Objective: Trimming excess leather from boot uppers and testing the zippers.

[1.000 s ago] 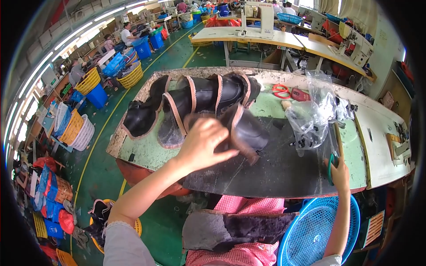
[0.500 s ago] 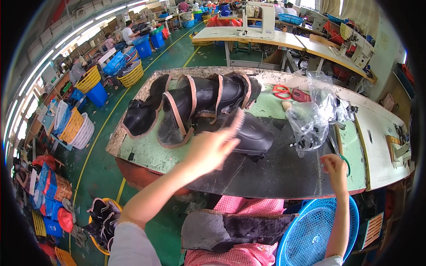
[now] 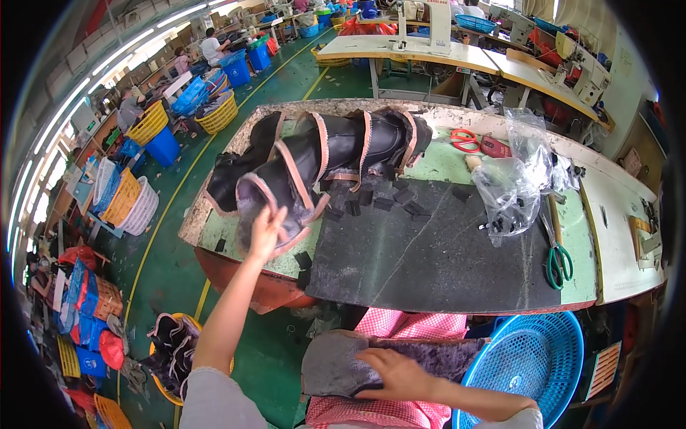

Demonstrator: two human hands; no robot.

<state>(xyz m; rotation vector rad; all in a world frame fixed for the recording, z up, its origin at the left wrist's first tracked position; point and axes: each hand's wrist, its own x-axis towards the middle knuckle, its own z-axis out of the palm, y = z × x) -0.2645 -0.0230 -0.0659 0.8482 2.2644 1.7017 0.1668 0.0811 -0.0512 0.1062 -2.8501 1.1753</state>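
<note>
A pile of black boot uppers (image 3: pixel 336 154) with pink edges and grey lining lies across the far left of the worktable (image 3: pixel 607 214). My left hand (image 3: pixel 267 233) reaches up to the nearest upper of that pile, fingers spread against its grey lining. My right hand (image 3: pixel 397 373) lies low on my lap, on a grey fleece-lined boot piece (image 3: pixel 329 368), its fingers curled over it. A dark mat (image 3: pixel 429 257) covers the table in front of me, with several small black scraps (image 3: pixel 400 200) at its far edge.
A crumpled clear plastic bag (image 3: pixel 511 189) sits right of the mat, green-handled scissors (image 3: pixel 556 261) beside it, red scissors (image 3: pixel 464 139) behind. A blue mesh basket (image 3: pixel 529 368) stands at my right knee. Baskets line the green floor on the left, and other people work at far tables.
My left hand carried a black upper from the middle of the mat to the pile on the left. My right hand dropped from the table's right edge onto the piece on my lap.
</note>
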